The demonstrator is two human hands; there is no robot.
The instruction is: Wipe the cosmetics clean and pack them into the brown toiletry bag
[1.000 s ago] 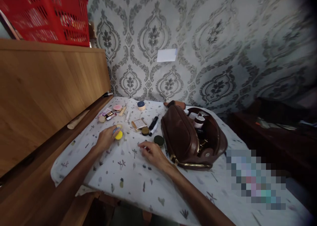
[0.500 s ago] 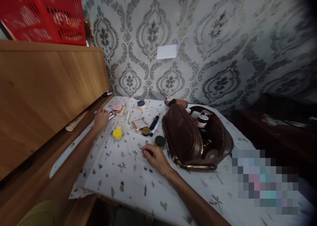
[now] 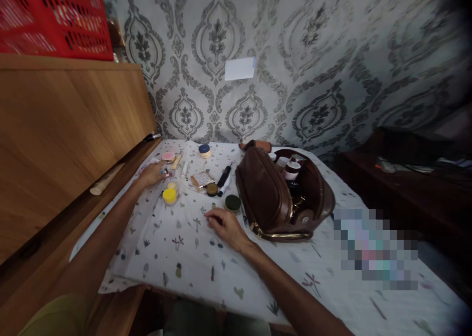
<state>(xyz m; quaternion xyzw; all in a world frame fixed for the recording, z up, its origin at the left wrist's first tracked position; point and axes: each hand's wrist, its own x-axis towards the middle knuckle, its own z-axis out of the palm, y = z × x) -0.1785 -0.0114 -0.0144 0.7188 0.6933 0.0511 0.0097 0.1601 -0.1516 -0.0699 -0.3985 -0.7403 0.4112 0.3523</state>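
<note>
My left hand [image 3: 152, 175] reaches to the far left of the white patterned cloth [image 3: 191, 247], its fingers lying over small cosmetics next to a pink round compact [image 3: 168, 156]; what it grips, if anything, is hidden. A yellow round pot [image 3: 169, 195] sits just right of that hand. My right hand [image 3: 225, 225] rests flat on the cloth with curled fingers, holding nothing, just below a dark green round tin [image 3: 232, 203]. An open brown leather toiletry bag [image 3: 275, 198] with jars inside stands to its right.
A gold square compact [image 3: 201, 180], black tubes [image 3: 223, 177], a blue-lidded jar [image 3: 204, 151] and a cream stick [image 3: 183, 169] lie scattered on the cloth. A wooden cabinet [image 3: 66, 129] with a red basket [image 3: 51, 16] on top stands left. A dark side table [image 3: 405, 188] stands right.
My left hand let go of the yellow pot and moved up and left to the small cosmetics near the pink compact. My right hand stayed almost still on the cloth.
</note>
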